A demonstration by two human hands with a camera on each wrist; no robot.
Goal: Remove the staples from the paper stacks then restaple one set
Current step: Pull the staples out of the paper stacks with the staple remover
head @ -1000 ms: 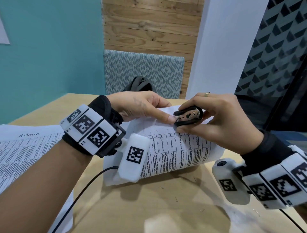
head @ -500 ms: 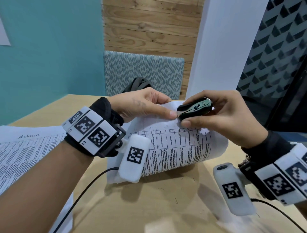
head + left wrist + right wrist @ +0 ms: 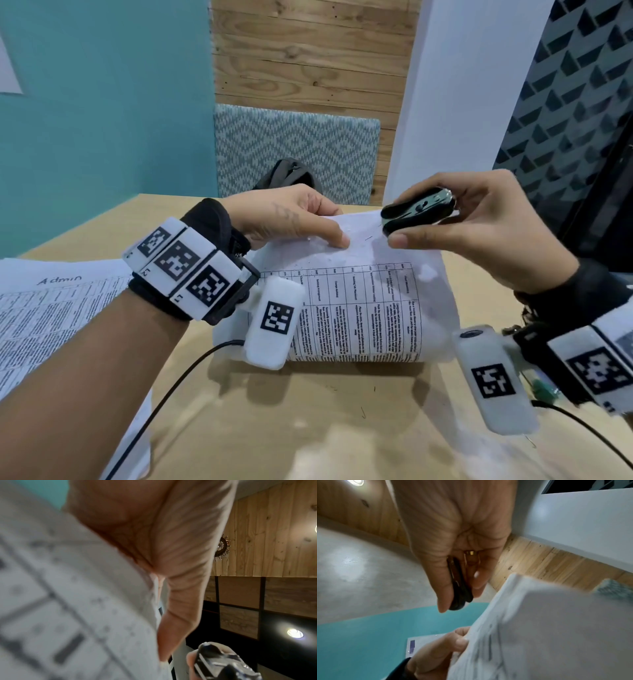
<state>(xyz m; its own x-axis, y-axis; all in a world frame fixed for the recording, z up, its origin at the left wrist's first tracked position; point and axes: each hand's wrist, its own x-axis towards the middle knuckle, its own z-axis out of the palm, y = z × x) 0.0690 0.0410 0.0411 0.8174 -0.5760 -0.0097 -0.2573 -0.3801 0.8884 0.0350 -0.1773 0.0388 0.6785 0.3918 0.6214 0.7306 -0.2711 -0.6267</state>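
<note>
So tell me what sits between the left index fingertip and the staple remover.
In the head view, only bare top margin of the paper stack and a small dark mark, possibly a staple, between the left hand and the staple remover.

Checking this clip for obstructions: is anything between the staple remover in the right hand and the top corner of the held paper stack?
Nothing visible. The right hand holds the staple remover just off the paper stack, with open air between. The left hand pinches the stack's top edge beside that spot, not across it.
</note>
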